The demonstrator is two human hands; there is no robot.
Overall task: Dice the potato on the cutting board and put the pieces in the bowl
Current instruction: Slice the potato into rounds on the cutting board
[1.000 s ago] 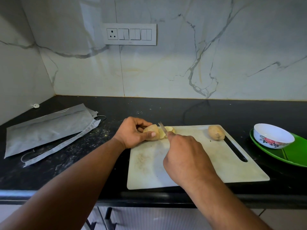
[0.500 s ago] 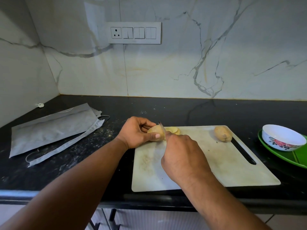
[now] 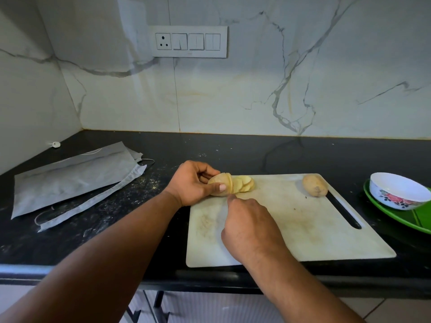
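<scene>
A white cutting board (image 3: pixel 314 229) lies on the black counter. At its far left corner my left hand (image 3: pixel 193 183) grips a tan potato (image 3: pixel 219 185), thumb on its near side. Several thin pale slices (image 3: pixel 243 184) lean fanned out just right of it. My right hand (image 3: pixel 247 224) is curled just in front of the potato, with its index finger pointing at the cut face. It holds a knife, which the hand hides in this frame. A second potato piece (image 3: pixel 314 185) sits at the board's far right. The white floral bowl (image 3: pixel 396 190) stands on a green plate (image 3: pixel 401 217) to the right.
A grey fabric bag (image 3: pixel 70 176) with loose straps lies on the counter's left, with pale crumbs scattered beside it. A switch panel (image 3: pixel 190 41) is set in the marble wall behind. The counter's front edge (image 3: pixel 210 276) runs just below the board.
The knife blade stood up over the potato before; now my right hand has dropped toward me and the blade is out of sight. More slices fan out to the right. The camera shifted left.
</scene>
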